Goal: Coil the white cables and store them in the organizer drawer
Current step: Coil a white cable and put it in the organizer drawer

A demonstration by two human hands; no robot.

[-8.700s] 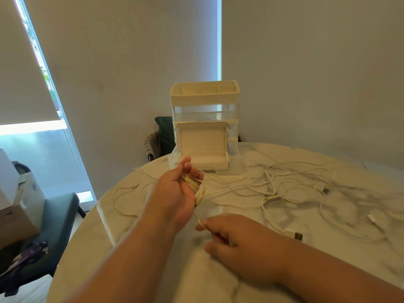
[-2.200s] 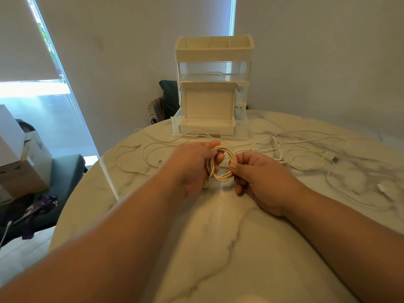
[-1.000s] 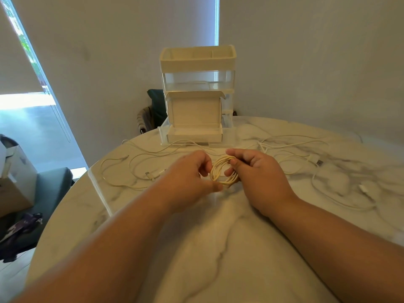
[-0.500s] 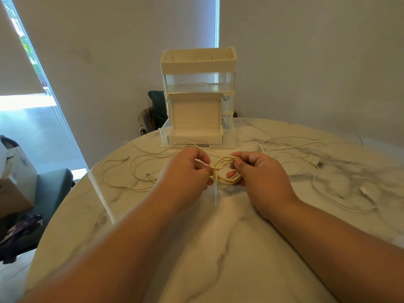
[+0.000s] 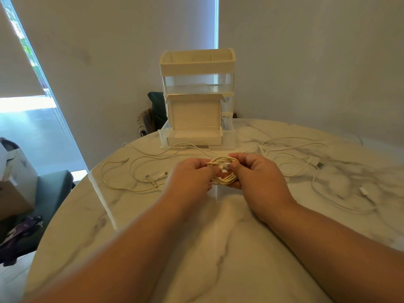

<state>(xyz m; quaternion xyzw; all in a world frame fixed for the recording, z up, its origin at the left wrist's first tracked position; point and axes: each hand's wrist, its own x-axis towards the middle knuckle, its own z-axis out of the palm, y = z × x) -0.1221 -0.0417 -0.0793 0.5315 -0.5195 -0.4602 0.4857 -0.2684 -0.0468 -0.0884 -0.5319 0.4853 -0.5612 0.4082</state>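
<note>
Coiled white cable [image 5: 226, 179] is held just above the marble table [image 5: 218, 248], its sides hidden behind curled fingers. The left hand [image 5: 192, 178] pinches one side and the right hand [image 5: 258, 178] grips the other, its thumb apparently pressing a plug end to the loops; too small to be sure. Round, grey-veined top against a plain wall, window at left; loose white cables [image 5: 319, 165] sprawl either side of the hands, organizer [image 5: 197, 66] beyond them at the far edge with its bottom drawer [image 5: 194, 139] pulled out, dark chair [image 5: 156, 106] behind, cardboard box [image 5: 13, 193] cut off at left.
</note>
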